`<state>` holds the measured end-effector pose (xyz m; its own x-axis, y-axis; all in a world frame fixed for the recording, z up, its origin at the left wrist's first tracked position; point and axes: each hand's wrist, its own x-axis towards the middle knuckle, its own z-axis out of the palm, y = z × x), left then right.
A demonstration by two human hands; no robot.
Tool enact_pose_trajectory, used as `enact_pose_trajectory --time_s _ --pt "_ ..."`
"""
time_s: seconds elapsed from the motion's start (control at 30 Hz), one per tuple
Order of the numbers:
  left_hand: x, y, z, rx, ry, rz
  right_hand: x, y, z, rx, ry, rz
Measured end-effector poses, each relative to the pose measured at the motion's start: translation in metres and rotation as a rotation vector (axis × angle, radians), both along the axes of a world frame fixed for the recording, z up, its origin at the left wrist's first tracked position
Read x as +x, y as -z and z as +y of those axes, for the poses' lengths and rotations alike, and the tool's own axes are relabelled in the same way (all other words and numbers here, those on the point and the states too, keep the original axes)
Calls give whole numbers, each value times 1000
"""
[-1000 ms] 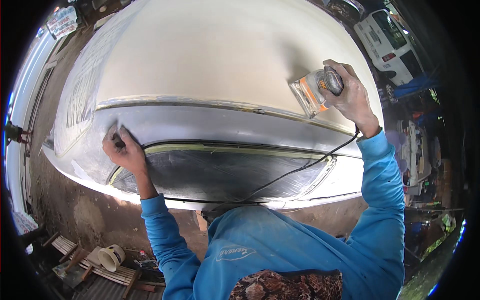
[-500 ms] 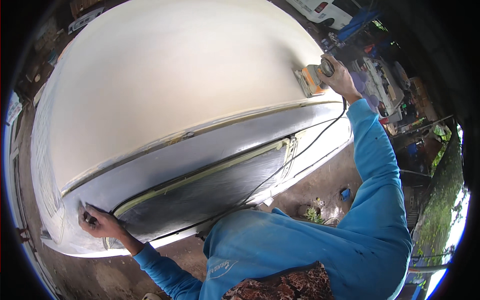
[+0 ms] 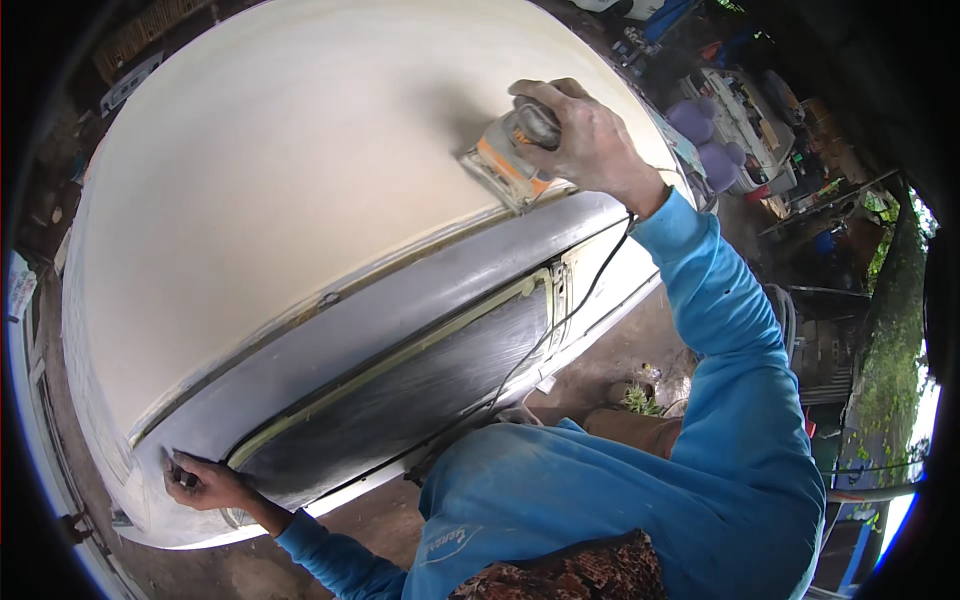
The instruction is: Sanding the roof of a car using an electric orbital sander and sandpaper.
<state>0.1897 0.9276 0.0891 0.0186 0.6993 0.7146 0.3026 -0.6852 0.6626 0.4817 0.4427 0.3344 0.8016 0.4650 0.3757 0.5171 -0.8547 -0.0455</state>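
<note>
My right hand (image 3: 597, 142) grips an orange and grey electric sander (image 3: 510, 160) by its rounded top. The sander's flat pad is on the cream-coloured roof (image 3: 270, 190) of a vehicle, close to the roof's near edge channel. A dark power cord (image 3: 592, 305) runs from beneath my right wrist down across the vehicle's side. At the lower left, my left hand (image 3: 212, 487) is against the grey body panel beside the window's corner. Its fingers are curled, and a dark patch shows among them; what they hold, if anything, is unclear.
Below the grey roof rail (image 3: 400, 275) lies a dark, dusty side window (image 3: 400, 400) edged with yellowish tape. Purple rounded objects (image 3: 715, 160) and a cluttered bench stand beyond at right. A small green plant (image 3: 640, 400) grows on the ground near me.
My right hand has brought the sander leftward along the roof, nearer to me. The left hand stays by the window corner, slightly lower in the picture as the view shifts.
</note>
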Motion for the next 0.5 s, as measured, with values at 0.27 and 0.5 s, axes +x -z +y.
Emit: enact_pose_trajectory --time_s 0.27,0.5 --pt "10 -21 -13 -91 123 31 -3 1 73 -39 -316 1" --pt "76 -97 -58 146 472 11 57 -12 124 -116 -212 36"
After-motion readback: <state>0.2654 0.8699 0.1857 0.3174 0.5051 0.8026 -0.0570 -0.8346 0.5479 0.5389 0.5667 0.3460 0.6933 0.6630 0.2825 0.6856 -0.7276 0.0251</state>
